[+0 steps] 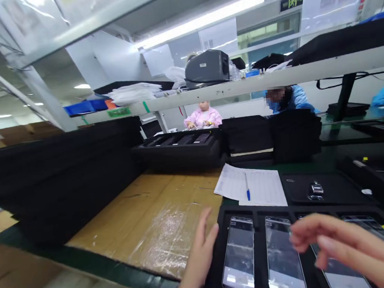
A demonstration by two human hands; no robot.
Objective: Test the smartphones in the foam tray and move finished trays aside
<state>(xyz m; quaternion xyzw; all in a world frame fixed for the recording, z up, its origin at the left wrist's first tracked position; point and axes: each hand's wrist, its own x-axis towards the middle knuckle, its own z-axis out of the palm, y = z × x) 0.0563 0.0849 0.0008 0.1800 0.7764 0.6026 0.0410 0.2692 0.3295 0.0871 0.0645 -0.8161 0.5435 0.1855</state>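
Black foam tray (272,212) at the near edge of the table (115,269), right of centre, with phones lying face up in its slots: a first phone (238,256) in the leftmost slot and a second phone (284,261) beside it, parted by a foam rib. Left hand (201,250): flat, fingers straight and together, empty, laid against the tray's left rim just beside the first phone. Right hand (338,247): blurred, fingers loosely bent and pointing left, holding nothing, above the phones to the right of the second phone; whether it touches them cannot be told. Behind the tray, a printed sheet (259,187) with a blue pen (247,188) on it, and to its right a black pad (333,187) bearing a small metal clip (316,190). Left of the tray, a taped cardboard sheet (144,215); beyond it, a long stack of black foam (64,182). At the far side of the table, a person in a pink coat (204,116) and a person in a blue coat (292,98).
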